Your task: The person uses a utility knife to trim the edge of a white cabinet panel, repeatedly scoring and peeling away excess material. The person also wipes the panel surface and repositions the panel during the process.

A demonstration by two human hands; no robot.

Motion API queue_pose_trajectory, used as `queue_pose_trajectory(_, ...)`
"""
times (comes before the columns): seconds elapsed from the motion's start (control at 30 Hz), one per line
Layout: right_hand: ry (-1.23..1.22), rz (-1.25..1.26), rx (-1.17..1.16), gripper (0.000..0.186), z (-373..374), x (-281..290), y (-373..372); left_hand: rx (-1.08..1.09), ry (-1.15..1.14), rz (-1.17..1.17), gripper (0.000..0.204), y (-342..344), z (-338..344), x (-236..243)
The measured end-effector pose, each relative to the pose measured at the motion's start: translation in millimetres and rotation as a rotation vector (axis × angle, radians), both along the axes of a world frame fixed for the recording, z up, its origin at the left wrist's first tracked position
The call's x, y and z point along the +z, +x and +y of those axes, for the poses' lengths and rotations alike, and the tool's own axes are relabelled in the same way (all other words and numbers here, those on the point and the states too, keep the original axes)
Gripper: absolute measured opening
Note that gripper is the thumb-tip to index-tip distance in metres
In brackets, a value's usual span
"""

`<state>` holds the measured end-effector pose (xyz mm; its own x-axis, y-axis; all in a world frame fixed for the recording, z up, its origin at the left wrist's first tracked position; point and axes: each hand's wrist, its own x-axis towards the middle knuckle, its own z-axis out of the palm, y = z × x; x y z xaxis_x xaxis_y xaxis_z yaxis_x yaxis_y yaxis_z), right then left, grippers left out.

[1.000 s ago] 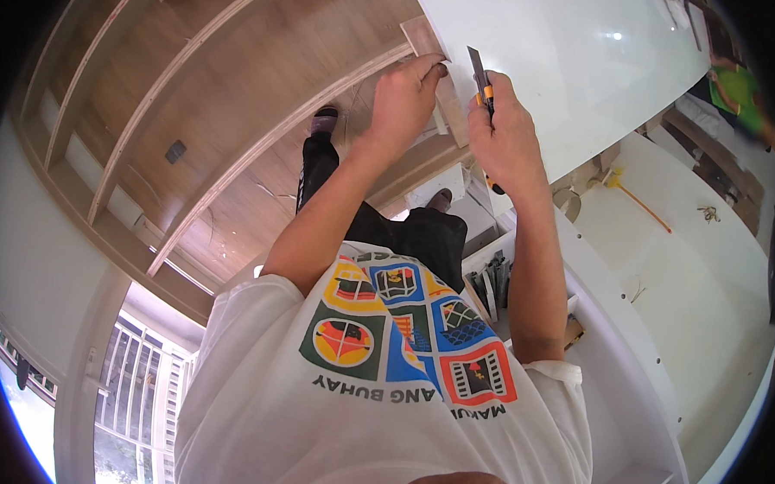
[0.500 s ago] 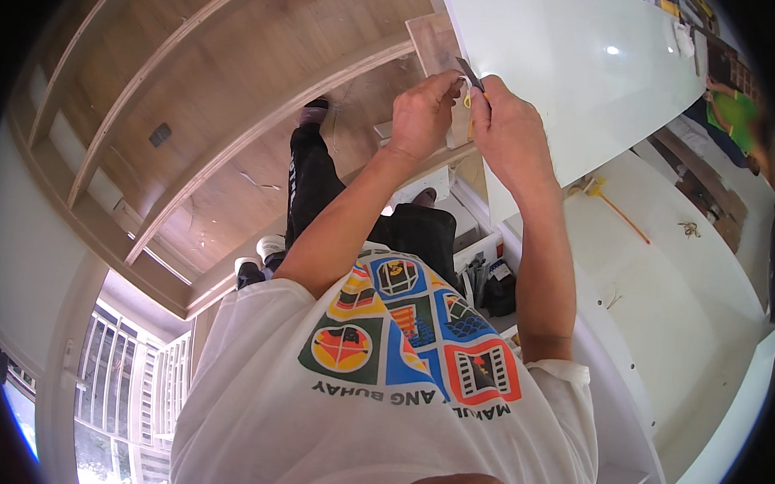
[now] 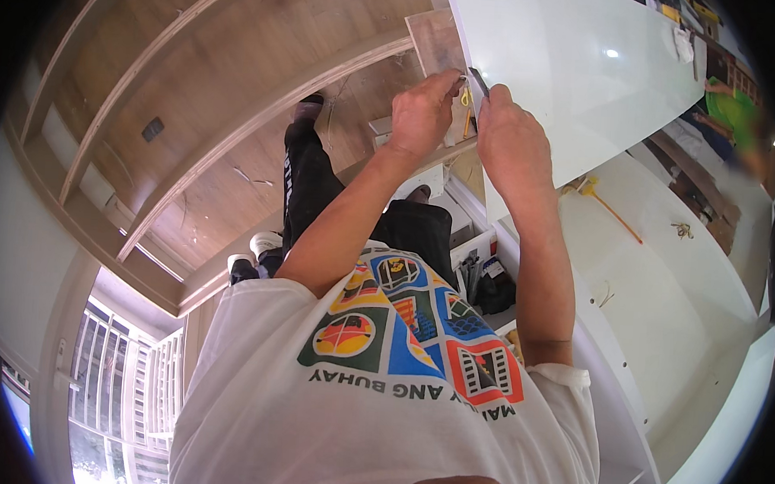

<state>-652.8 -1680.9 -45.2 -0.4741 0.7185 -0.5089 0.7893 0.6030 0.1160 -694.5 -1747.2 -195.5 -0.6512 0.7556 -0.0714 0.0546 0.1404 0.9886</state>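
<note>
My right hand [image 3: 514,148] is closed around a utility knife [image 3: 478,83], its dark, narrow blade pointing up toward the edge of a glossy white panel [image 3: 577,69]. Beside it, my left hand [image 3: 422,112] is pinched shut at the panel's edge; a small pale bit shows at the fingertips, too small to name. The two hands are a little apart, with the blade tip close to the left fingertips. A thin yellow item [image 3: 467,100] shows between the hands, below the blade.
At left stands a wooden frame with curved-looking slats [image 3: 264,107] over a wood-look floor. A yellow-headed tool with an orange handle [image 3: 612,212] lies on a white surface at right. A white box [image 3: 482,246] holds dark items near my legs. Another person in green [image 3: 734,119] is at far right.
The knife has turned more upright and its tip has shifted slightly right, away from the left fingertips. My right hand has rotated, showing more of its back. The left hand stays nearly in place.
</note>
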Motion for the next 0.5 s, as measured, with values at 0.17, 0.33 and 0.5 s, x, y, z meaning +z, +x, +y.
queue_pose_trajectory(0.17,0.003,-0.030,-0.001,0.010,0,-13,1,0.019,0.018,-0.062,0.032,7,-1,-12)
queue_pose_trajectory(0.33,0.003,0.010,0.013,0.021,3,-22,2,0.053,0.025,-0.008,0.026,16,-2,-14)
queue_pose_trajectory(0.5,0.011,0.016,0.044,0.020,2,-23,5,0.049,-0.003,0.016,0.026,25,-15,-10)
